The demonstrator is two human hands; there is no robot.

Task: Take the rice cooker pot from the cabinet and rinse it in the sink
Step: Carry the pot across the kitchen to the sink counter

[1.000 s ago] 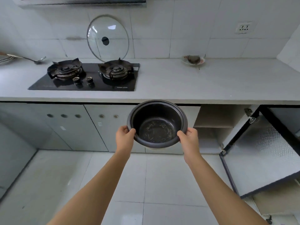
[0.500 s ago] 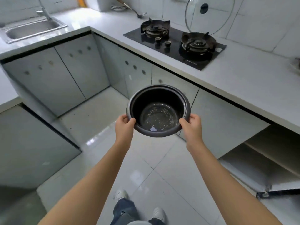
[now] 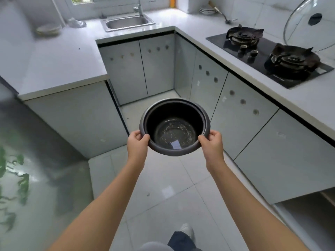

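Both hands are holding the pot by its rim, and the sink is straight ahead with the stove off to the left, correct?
Not quite. The head view shows the stove on the right. Both the left hand and right hand hold the pot by its rim, sink ahead.

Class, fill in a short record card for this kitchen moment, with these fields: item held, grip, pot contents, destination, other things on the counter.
item held: black rice cooker pot, carried over the floor, opening up
grip: left hand and right hand on opposite sides of its rim
pot contents: no food visible; scratched base
destination: steel sink in the far counter, with faucet behind; not yet reached
other things on the counter: two-burner gas stove, glass lid leaning on the wall, stacked bowls
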